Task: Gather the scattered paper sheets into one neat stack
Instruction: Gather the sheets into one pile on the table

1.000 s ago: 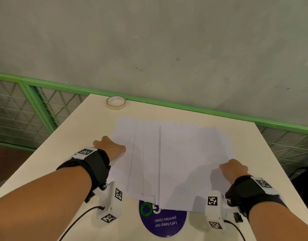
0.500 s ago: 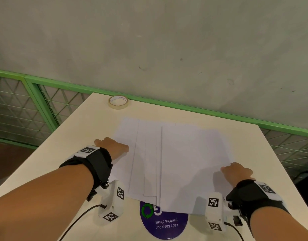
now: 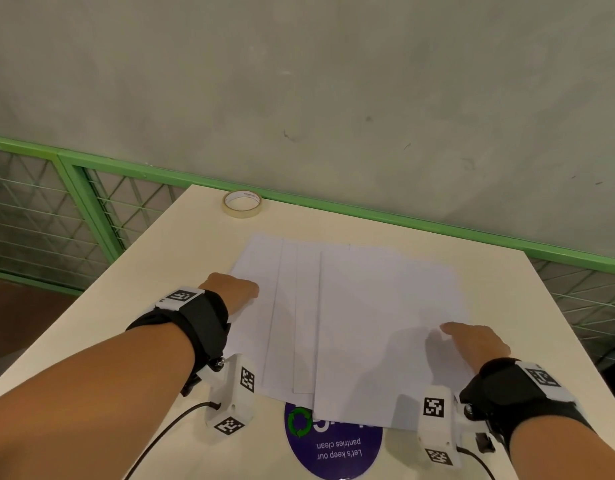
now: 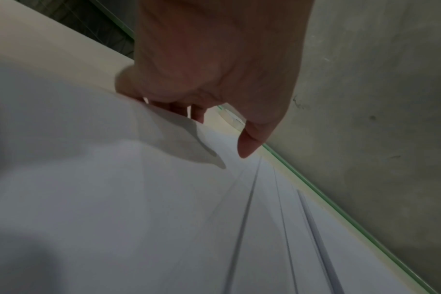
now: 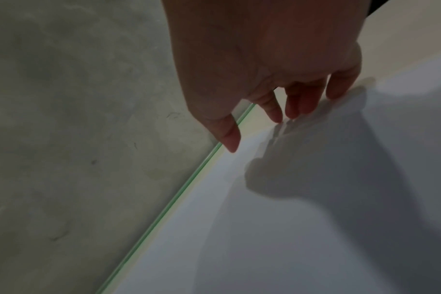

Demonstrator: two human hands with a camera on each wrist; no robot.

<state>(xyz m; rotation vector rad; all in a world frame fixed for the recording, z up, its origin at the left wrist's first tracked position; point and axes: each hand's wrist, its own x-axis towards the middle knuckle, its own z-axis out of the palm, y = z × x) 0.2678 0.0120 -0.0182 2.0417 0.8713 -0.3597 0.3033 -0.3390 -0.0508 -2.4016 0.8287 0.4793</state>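
Several white paper sheets lie overlapped in a fan on the cream table, their left edges stepped. My left hand is at the fan's left edge. In the left wrist view its bent fingers sit tucked under the raised edge of the sheets, and the thumb hovers above without touching. My right hand is at the right edge. Its fingertips touch the top sheet, with the thumb lifted off it.
A roll of tape stands near the table's far left corner. A round purple sticker shows under the sheets' near edge. A green railing and a grey wall run behind the table. Floor drops away on both sides.
Both hands have edged inward and the fan of sheets has narrowed a little. The right edge now sits closer to the middle.
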